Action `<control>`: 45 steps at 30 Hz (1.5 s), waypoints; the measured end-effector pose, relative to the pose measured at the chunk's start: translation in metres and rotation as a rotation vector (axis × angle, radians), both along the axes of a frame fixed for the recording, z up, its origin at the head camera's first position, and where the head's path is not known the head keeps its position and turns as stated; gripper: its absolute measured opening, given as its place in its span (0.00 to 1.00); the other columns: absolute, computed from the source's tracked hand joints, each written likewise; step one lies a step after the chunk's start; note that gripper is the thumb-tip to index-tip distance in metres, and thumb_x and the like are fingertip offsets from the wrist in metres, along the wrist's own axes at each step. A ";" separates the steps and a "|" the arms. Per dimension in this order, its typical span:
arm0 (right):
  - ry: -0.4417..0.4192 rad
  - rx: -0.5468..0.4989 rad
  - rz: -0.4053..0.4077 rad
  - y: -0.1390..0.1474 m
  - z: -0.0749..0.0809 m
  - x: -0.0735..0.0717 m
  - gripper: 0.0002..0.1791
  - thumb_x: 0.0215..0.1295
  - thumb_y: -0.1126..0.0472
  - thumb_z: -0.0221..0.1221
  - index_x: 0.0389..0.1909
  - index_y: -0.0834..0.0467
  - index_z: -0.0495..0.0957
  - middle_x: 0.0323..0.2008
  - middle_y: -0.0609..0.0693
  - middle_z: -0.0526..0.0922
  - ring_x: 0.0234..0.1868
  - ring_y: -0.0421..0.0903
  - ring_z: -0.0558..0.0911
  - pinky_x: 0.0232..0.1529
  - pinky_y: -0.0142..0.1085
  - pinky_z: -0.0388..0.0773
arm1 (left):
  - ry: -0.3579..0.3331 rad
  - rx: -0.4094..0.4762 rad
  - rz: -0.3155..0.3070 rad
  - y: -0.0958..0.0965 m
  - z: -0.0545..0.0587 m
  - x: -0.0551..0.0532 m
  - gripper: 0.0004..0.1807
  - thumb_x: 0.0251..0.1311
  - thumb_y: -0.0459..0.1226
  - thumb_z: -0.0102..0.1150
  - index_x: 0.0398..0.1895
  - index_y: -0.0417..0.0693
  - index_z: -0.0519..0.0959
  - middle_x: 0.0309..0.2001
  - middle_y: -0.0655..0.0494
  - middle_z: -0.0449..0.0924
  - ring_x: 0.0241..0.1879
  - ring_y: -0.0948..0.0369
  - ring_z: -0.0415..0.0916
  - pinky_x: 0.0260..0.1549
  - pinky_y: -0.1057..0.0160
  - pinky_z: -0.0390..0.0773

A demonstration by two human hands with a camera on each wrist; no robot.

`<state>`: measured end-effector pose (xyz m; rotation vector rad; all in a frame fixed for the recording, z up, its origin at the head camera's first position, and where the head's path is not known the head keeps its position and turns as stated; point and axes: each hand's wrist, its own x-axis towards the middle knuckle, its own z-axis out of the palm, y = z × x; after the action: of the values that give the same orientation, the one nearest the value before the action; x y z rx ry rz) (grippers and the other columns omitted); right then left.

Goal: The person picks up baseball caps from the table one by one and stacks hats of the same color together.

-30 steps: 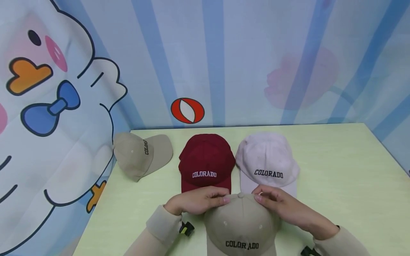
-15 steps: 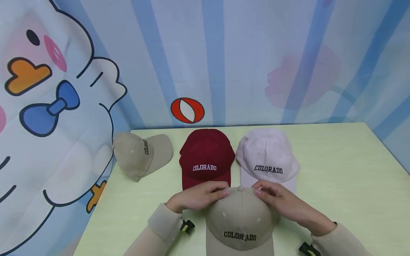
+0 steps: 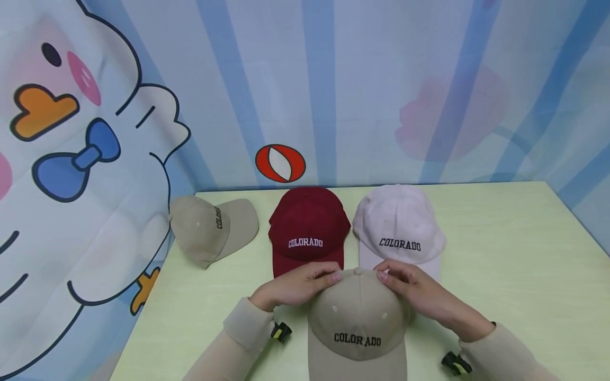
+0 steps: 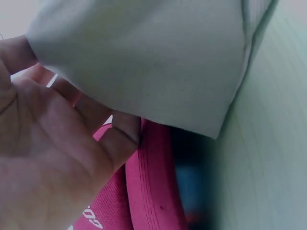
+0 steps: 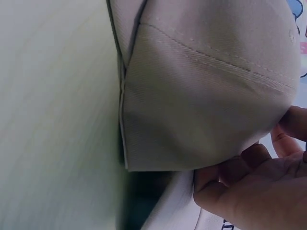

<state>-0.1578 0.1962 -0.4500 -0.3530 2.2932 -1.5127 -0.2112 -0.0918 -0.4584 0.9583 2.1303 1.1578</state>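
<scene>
Both hands are on a beige baseball cap (image 3: 359,315) lettered COLORADO, its brim toward the person. My left hand (image 3: 295,284) holds the left side of its crown near the top button, thumb in front and fingers behind. On the other side my right hand (image 3: 426,293) grips the crown the same way. Behind the left hand is a dark red cap (image 3: 308,214), and a pale pinkish-white cap (image 3: 396,214) sits behind the right one. In the left wrist view, fingers meet the red cap's brim (image 4: 153,187); the right wrist view has fingers at the pale cap's brim (image 5: 175,206).
A second beige cap (image 3: 202,230) lies at the table's back left corner, brim to the right. The pale green table (image 3: 505,254) ends at a blue striped cloth backdrop (image 3: 367,95). A small black-and-yellow device (image 3: 281,332) sits at each wrist.
Both hands and the held beige cap have moved away from the person, toward the back. The red and pale caps have slid back too. The far-left beige cap stays put.
</scene>
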 end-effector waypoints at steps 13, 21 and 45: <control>0.049 0.053 -0.008 -0.003 0.014 -0.006 0.12 0.79 0.54 0.55 0.51 0.54 0.83 0.50 0.52 0.84 0.51 0.48 0.79 0.50 0.38 0.77 | 0.024 -0.033 0.127 -0.009 0.007 0.005 0.09 0.79 0.47 0.51 0.44 0.60 0.81 0.37 0.62 0.78 0.40 0.65 0.74 0.42 0.67 0.76; 0.171 0.083 -0.032 -0.015 0.046 -0.011 0.13 0.76 0.55 0.60 0.55 0.53 0.82 0.53 0.53 0.85 0.49 0.47 0.81 0.50 0.43 0.79 | 0.043 -0.014 0.295 -0.041 0.030 0.009 0.14 0.77 0.47 0.54 0.52 0.49 0.81 0.44 0.52 0.85 0.47 0.54 0.82 0.47 0.59 0.79; -0.354 -0.289 -0.046 -0.168 0.091 -0.081 0.28 0.78 0.61 0.53 0.75 0.59 0.65 0.70 0.58 0.74 0.71 0.60 0.74 0.70 0.48 0.74 | 0.154 0.095 1.186 -0.145 0.058 0.002 0.28 0.78 0.46 0.47 0.73 0.40 0.64 0.72 0.41 0.63 0.70 0.46 0.61 0.63 0.47 0.68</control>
<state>-0.2389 0.0282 -0.3592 -0.0957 1.8276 -1.7726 -0.2095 -0.2368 -0.4000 -0.3492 2.8379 1.7074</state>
